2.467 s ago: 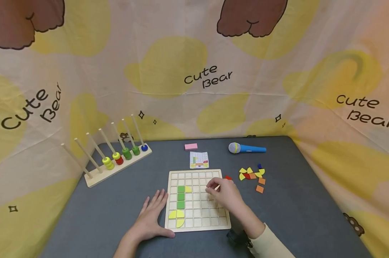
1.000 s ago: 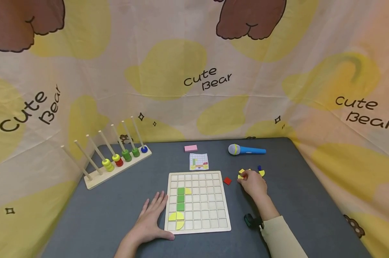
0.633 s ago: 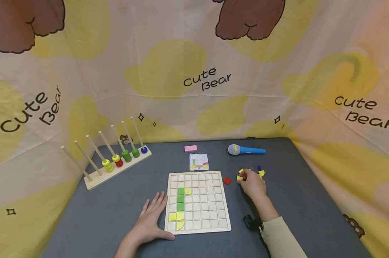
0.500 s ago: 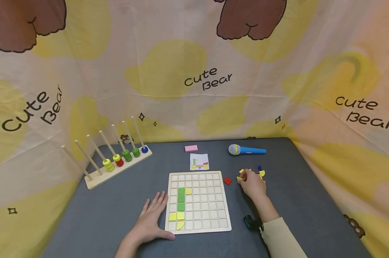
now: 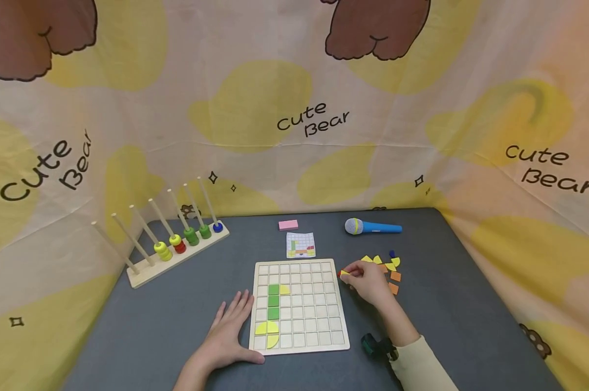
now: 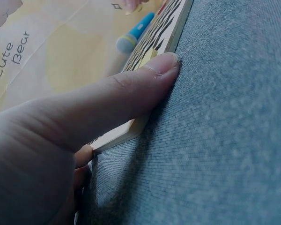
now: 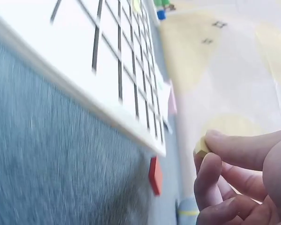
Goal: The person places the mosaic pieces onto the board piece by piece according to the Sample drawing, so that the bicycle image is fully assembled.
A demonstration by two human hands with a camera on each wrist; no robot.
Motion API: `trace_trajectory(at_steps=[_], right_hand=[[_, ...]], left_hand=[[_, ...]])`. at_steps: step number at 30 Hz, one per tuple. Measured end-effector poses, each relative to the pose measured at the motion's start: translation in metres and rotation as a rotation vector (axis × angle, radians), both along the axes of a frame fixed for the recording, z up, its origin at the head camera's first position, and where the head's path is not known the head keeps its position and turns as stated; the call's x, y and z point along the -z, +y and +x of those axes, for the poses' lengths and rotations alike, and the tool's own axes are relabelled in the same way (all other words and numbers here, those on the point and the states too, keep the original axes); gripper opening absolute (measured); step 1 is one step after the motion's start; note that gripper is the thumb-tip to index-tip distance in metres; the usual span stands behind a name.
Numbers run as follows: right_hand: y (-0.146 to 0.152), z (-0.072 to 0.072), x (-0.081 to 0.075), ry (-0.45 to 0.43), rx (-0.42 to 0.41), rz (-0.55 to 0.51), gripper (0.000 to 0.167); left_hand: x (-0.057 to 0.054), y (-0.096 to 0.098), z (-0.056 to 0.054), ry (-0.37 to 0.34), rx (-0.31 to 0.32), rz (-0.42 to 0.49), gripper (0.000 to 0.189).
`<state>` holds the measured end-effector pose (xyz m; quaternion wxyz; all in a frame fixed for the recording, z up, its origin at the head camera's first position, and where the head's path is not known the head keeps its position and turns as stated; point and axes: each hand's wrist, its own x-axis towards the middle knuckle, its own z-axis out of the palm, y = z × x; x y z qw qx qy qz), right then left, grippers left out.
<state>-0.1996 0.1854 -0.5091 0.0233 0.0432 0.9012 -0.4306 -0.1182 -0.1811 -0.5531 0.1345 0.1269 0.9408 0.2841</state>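
A light wooden grid board lies flat, with green squares and yellow quarter-circle pieces set in its left cells. My left hand rests spread on the table along the board's left side, its thumb touching the near left corner. Just off the board's right edge, my right hand pinches a yellow piece between thumb and fingertips. In the right wrist view a red tile lies on the table beside the board; the hand partly hides it in the head view.
Loose yellow, orange and blue pieces lie right of the right hand. Behind the board are a pattern card, a pink block and a blue microphone. A peg stand with rings stands at the left.
My right hand has gone from the board to the loose pieces, then back left towards the board with a yellow piece. My left hand has stayed in place.
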Motion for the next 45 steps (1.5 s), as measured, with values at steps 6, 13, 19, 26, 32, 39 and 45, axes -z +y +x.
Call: trace_trajectory(at_steps=[6,13,19,26,32,39,45], right_hand=[[-0.020,0.008,-0.008,-0.024,-0.028,-0.059,0.015],[-0.043,0.019,-0.014,-0.005,-0.114,-0.065,0.011],[-0.061,0.029,-0.013,-0.003,-0.197,-0.077,0.010],[-0.084,0.040,-0.006,0.003,-0.291,-0.092,0.009],[-0.105,0.047,0.000,-0.018,-0.361,-0.106,0.008],[-0.129,0.055,0.006,-0.012,-0.436,-0.131,0.006],[-0.147,0.060,0.009,-0.002,-0.495,-0.107,0.006]], left_hand=[[0.002,-0.001,0.000,0.001,-0.003,-0.005,0.145],[0.000,-0.001,0.001,-0.004,-0.004,0.008,0.144],[-0.001,0.000,0.000,-0.007,-0.005,0.009,0.144],[-0.001,0.000,0.001,0.010,-0.006,-0.001,0.145],[-0.002,0.000,0.002,0.012,-0.008,0.003,0.144],[-0.002,0.001,0.002,0.026,0.004,0.003,0.142],[-0.002,0.000,0.001,0.029,0.009,0.021,0.141]])
